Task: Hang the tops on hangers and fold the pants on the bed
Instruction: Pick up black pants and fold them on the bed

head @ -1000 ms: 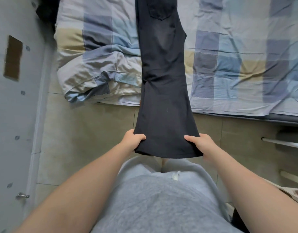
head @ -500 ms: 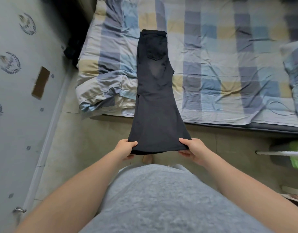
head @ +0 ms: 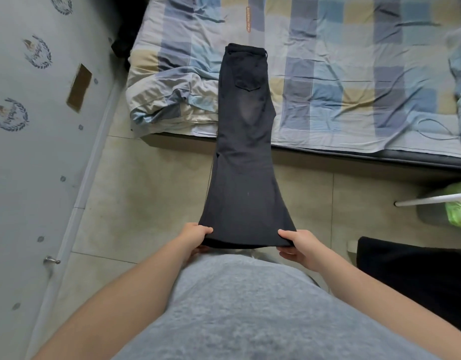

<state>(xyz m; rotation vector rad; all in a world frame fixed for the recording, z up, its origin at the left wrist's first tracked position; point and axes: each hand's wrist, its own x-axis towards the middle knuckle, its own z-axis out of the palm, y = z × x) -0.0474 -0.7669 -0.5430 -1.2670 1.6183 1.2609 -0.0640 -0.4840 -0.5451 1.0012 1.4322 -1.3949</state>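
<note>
1. Farthest left, a grey wall (head: 29,152) printed with wreath emblems carries a brown patch (head: 79,87). The tiled floor (head: 146,193) runs alongside it.
2. The left hand (head: 195,236) has its grip closed on the left corner of the hem of the black pants (head: 246,157), with the thumb on top and the fingers curled underneath.
3. The pants stretch away from the person. The waistband and back pocket lie flat on the bed (head: 354,74), and the flared legs span the gap above the floor, with the hem held up near the person's grey top (head: 250,307).
4. The right hand (head: 301,245) pinches the hem's right corner, thumb over the cloth and fingers below it.
5. The bed has a checked cover in blue, grey and yellow, rumpled at its near left corner.
6. Far right, a white rod (head: 432,200) crosses in front of a green bag (head: 458,206), and a black cloth (head: 416,276) lies nearer the person.
</note>
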